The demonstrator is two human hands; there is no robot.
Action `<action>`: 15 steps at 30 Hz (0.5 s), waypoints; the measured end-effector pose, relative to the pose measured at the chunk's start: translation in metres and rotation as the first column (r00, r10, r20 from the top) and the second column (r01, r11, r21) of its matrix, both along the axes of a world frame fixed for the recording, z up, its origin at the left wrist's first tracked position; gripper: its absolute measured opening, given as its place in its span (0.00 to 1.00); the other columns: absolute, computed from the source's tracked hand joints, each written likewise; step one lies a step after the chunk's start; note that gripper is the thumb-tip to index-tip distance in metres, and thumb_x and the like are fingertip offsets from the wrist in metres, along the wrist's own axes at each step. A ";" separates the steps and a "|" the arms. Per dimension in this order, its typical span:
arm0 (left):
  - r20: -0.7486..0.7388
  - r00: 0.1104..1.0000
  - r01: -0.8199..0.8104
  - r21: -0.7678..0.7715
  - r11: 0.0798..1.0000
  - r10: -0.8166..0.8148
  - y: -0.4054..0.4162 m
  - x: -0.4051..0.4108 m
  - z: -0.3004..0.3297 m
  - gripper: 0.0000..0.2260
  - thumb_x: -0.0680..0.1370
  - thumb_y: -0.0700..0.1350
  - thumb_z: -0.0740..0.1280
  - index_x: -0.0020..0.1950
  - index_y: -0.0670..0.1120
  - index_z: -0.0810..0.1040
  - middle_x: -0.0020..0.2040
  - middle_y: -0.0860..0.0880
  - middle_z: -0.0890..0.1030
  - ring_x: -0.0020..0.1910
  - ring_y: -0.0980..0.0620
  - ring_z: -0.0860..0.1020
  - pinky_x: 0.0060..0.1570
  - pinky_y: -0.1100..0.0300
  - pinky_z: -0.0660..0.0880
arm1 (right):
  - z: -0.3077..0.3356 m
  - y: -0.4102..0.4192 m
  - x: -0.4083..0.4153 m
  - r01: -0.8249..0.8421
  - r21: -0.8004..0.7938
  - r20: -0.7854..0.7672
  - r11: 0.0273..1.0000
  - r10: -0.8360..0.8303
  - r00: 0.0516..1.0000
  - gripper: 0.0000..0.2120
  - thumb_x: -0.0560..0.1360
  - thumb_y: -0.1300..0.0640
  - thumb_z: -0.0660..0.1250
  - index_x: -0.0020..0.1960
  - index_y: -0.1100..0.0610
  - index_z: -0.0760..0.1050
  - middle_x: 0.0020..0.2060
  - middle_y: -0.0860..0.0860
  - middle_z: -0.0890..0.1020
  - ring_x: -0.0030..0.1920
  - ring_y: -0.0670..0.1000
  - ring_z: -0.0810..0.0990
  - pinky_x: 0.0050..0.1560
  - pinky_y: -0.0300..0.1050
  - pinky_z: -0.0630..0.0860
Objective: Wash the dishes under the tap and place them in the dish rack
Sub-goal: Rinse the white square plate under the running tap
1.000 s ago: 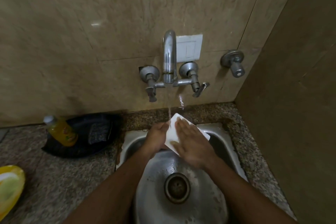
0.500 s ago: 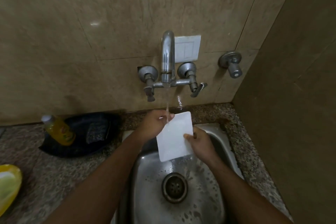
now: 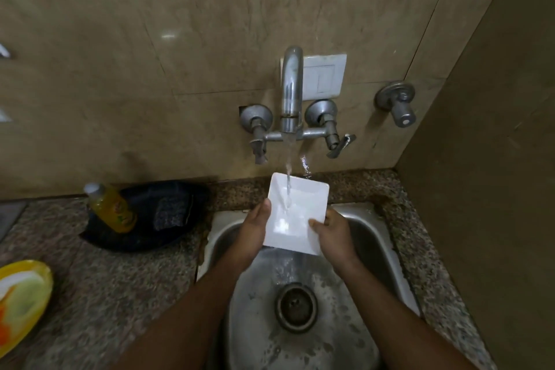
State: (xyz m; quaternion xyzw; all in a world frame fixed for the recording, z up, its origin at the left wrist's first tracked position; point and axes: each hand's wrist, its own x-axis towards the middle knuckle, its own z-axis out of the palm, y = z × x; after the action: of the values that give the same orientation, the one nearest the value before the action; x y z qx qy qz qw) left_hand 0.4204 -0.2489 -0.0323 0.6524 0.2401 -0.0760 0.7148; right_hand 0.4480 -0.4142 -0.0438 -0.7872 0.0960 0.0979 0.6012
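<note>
Soap bottle point(image 3: 112, 209) lies in black tray point(image 3: 144, 237), left of sink point(image 3: 387, 237).

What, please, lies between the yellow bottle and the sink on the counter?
In the head view, a dark scrub pad lies between the yellow bottle and the sink, both resting in a black tray.

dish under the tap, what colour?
White dish, plain, no pattern; head view.
</note>
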 end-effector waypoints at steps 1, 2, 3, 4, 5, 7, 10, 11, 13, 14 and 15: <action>-0.034 0.998 -0.056 -0.026 0.998 0.055 -0.005 0.003 0.001 0.23 0.80 0.61 0.60 0.68 0.49 0.75 0.63 0.47 0.80 0.60 0.46 0.79 0.64 0.43 0.74 | 0.000 0.000 0.001 -0.033 -0.021 -0.022 0.999 0.033 0.999 0.14 0.76 0.65 0.67 0.61 0.60 0.77 0.56 0.52 0.82 0.55 0.54 0.80 0.59 0.51 0.75; -0.070 0.992 -0.111 -0.055 0.992 0.107 -0.011 0.007 0.003 0.22 0.80 0.61 0.60 0.67 0.48 0.75 0.62 0.46 0.80 0.59 0.45 0.79 0.64 0.44 0.74 | 0.001 -0.002 0.002 -0.062 -0.038 -0.043 0.997 0.060 0.997 0.15 0.76 0.64 0.67 0.63 0.59 0.76 0.56 0.51 0.81 0.56 0.53 0.79 0.60 0.51 0.75; -0.110 0.985 -0.145 -0.086 0.986 0.135 -0.015 0.010 0.005 0.21 0.80 0.60 0.60 0.65 0.47 0.76 0.59 0.46 0.81 0.57 0.44 0.80 0.62 0.44 0.75 | 0.001 -0.004 0.003 -0.078 -0.056 -0.060 0.995 0.074 0.995 0.16 0.77 0.64 0.66 0.64 0.59 0.75 0.55 0.50 0.80 0.57 0.53 0.79 0.59 0.49 0.74; -0.141 0.982 -0.145 -0.114 0.983 0.129 -0.019 0.013 0.008 0.20 0.80 0.59 0.61 0.64 0.46 0.77 0.56 0.45 0.82 0.54 0.43 0.80 0.59 0.45 0.77 | 0.000 -0.007 0.004 -0.085 -0.068 -0.078 0.994 0.080 0.994 0.16 0.77 0.64 0.66 0.64 0.58 0.75 0.56 0.50 0.80 0.57 0.52 0.78 0.58 0.48 0.74; -0.164 0.980 -0.136 -0.128 0.982 0.114 -0.021 0.015 0.009 0.19 0.81 0.58 0.61 0.61 0.46 0.78 0.53 0.45 0.83 0.52 0.43 0.81 0.55 0.47 0.78 | -0.002 -0.011 0.005 -0.088 -0.070 -0.092 0.994 0.082 0.992 0.16 0.76 0.64 0.66 0.64 0.58 0.75 0.57 0.51 0.81 0.57 0.53 0.79 0.58 0.48 0.74; -0.184 0.979 -0.120 -0.141 0.983 0.093 -0.025 0.016 0.010 0.16 0.81 0.57 0.60 0.55 0.47 0.79 0.49 0.45 0.83 0.48 0.44 0.82 0.48 0.51 0.79 | -0.004 -0.018 0.006 -0.110 -0.078 -0.108 0.991 0.101 0.989 0.16 0.76 0.65 0.66 0.63 0.60 0.75 0.58 0.55 0.81 0.58 0.55 0.80 0.59 0.49 0.75; -0.180 0.980 -0.099 -0.099 0.990 0.080 -0.031 0.016 0.008 0.17 0.82 0.58 0.58 0.60 0.47 0.77 0.55 0.44 0.83 0.53 0.43 0.81 0.56 0.47 0.78 | -0.006 -0.023 0.003 -0.219 -0.343 -0.079 0.913 0.205 0.976 0.24 0.76 0.60 0.66 0.71 0.58 0.68 0.64 0.56 0.78 0.63 0.57 0.77 0.62 0.48 0.73; -0.166 0.984 -0.071 -0.067 0.995 0.059 -0.032 0.015 0.005 0.18 0.82 0.58 0.58 0.64 0.48 0.77 0.58 0.45 0.82 0.55 0.43 0.80 0.59 0.46 0.77 | -0.006 -0.022 0.001 -0.224 -0.561 -0.027 0.797 0.253 0.967 0.30 0.76 0.58 0.65 0.75 0.58 0.61 0.68 0.56 0.73 0.67 0.57 0.74 0.65 0.48 0.70; -0.143 0.989 -0.031 -0.038 0.999 0.025 -0.037 0.014 0.007 0.18 0.83 0.56 0.57 0.67 0.48 0.75 0.64 0.46 0.79 0.59 0.45 0.78 0.64 0.46 0.73 | -0.004 -0.014 -0.006 -0.145 -0.806 0.153 0.573 0.439 0.885 0.35 0.77 0.54 0.61 0.80 0.60 0.51 0.77 0.58 0.59 0.76 0.57 0.61 0.75 0.49 0.57; -0.133 0.991 -0.025 -0.031 0.999 0.021 -0.038 0.012 0.008 0.18 0.83 0.55 0.57 0.68 0.48 0.75 0.65 0.48 0.78 0.61 0.46 0.77 0.66 0.48 0.72 | -0.004 -0.007 -0.010 -0.185 -0.832 0.176 0.522 0.565 0.806 0.34 0.80 0.52 0.56 0.80 0.61 0.48 0.79 0.58 0.53 0.78 0.56 0.54 0.77 0.49 0.49; -0.117 0.993 -0.008 -0.017 1.000 0.006 -0.039 0.011 0.012 0.18 0.83 0.55 0.57 0.69 0.49 0.74 0.66 0.51 0.77 0.63 0.47 0.75 0.67 0.49 0.70 | -0.002 0.000 -0.016 -0.261 -0.834 0.160 0.487 0.665 0.729 0.33 0.81 0.48 0.50 0.80 0.62 0.45 0.79 0.58 0.47 0.79 0.55 0.48 0.77 0.48 0.43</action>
State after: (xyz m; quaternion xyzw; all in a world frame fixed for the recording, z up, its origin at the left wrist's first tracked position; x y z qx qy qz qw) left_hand 0.4310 -0.2879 -0.0203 0.6397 0.2830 -0.1138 0.7055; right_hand 0.4322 -0.4143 -0.0455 -0.9564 -0.2430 0.0205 0.1609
